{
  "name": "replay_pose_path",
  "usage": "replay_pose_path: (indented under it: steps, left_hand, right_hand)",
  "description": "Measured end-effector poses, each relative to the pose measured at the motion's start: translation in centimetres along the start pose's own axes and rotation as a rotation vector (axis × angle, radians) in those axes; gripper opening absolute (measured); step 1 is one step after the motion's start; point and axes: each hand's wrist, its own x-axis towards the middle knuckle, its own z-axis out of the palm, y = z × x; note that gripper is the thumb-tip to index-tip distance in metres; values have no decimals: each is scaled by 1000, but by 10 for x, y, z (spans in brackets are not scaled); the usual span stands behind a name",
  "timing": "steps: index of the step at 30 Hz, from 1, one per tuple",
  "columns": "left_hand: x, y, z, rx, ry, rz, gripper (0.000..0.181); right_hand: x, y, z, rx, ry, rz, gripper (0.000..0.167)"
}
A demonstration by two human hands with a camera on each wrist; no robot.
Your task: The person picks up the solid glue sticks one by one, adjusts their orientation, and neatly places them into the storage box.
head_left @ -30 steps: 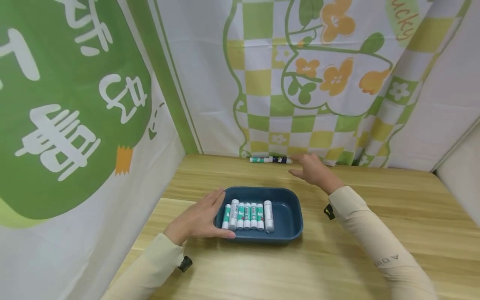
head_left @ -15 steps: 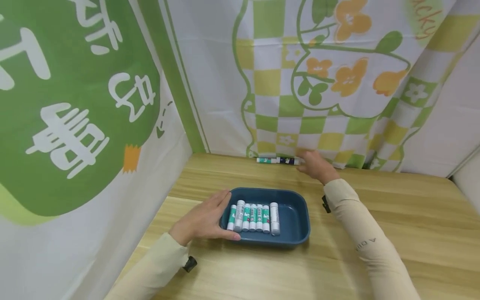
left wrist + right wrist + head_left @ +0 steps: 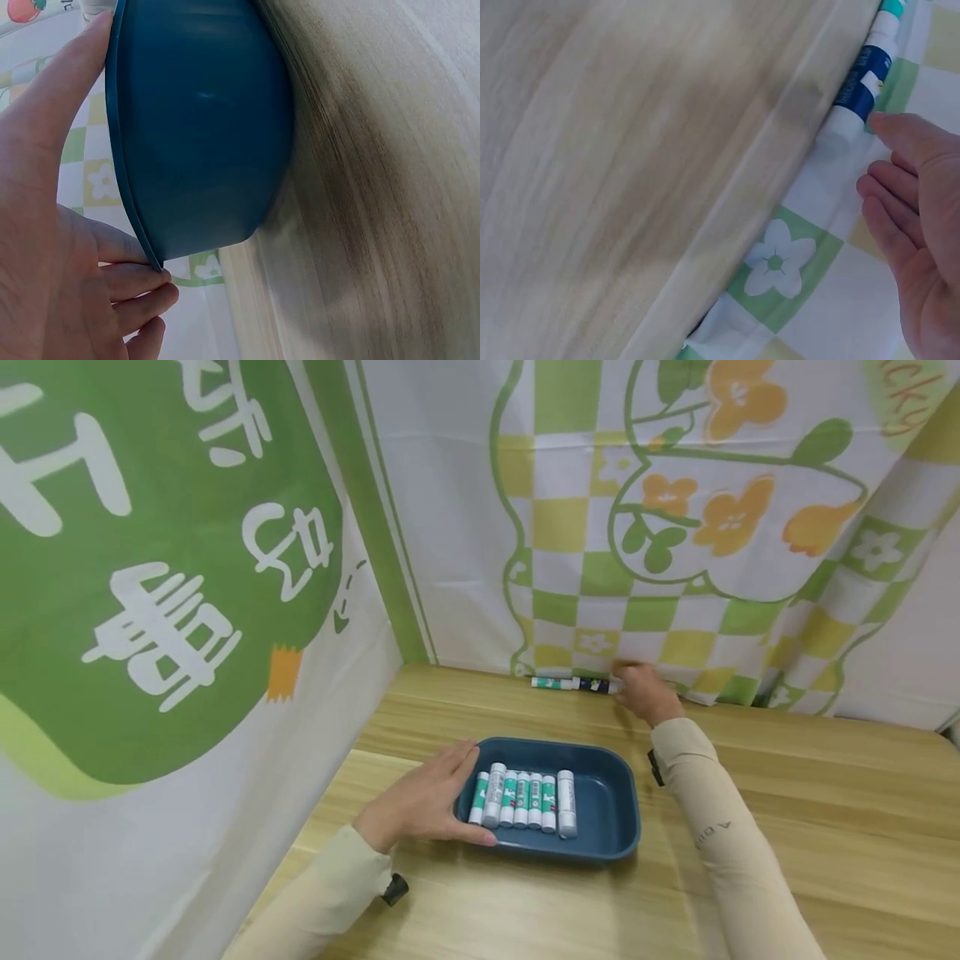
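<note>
My left hand (image 3: 427,802) holds the left end of a dark blue plastic tray (image 3: 622,793). In the left wrist view its thumb lies along the tray rim (image 3: 120,150), and its fingers curl at the corner. Inside the tray, several white glue sticks (image 3: 522,802), most with green labels, lie side by side towards the left. At the table's back edge lies a glue stick with a dark blue label (image 3: 594,685), end to end with a green-labelled glue stick (image 3: 551,682). My right hand (image 3: 647,692) is at the dark one's right end, one fingertip against or just beside it, other fingers loosely bent.
A printed curtain (image 3: 600,527) hangs along the back edge of the wooden table (image 3: 787,802), right behind the two end-to-end sticks. Another cloth (image 3: 187,610) with white lettering on green hangs at the left. The tray's right part shows bare floor.
The right hand's fingers, spread a second ago, have drawn closer together at the dark-labelled glue stick's right end. My left hand keeps its place on the tray. The head view has shifted left.
</note>
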Motion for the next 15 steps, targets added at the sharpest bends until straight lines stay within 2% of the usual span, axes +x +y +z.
replay_pose_path:
  steps: [6, 12, 15]
  left_hand:
    - [0, 2, 0, 1, 4, 5, 134]
    - [0, 1, 0, -6, 2, 14, 133]
    - [-1, -1, 0, -7, 2, 14, 133]
  right_hand:
    - [5, -1, 6, -95, -30, 30, 26]
    - [8, -1, 14, -98, -60, 86, 29]
    - [10, -2, 18, -102, -53, 101, 24]
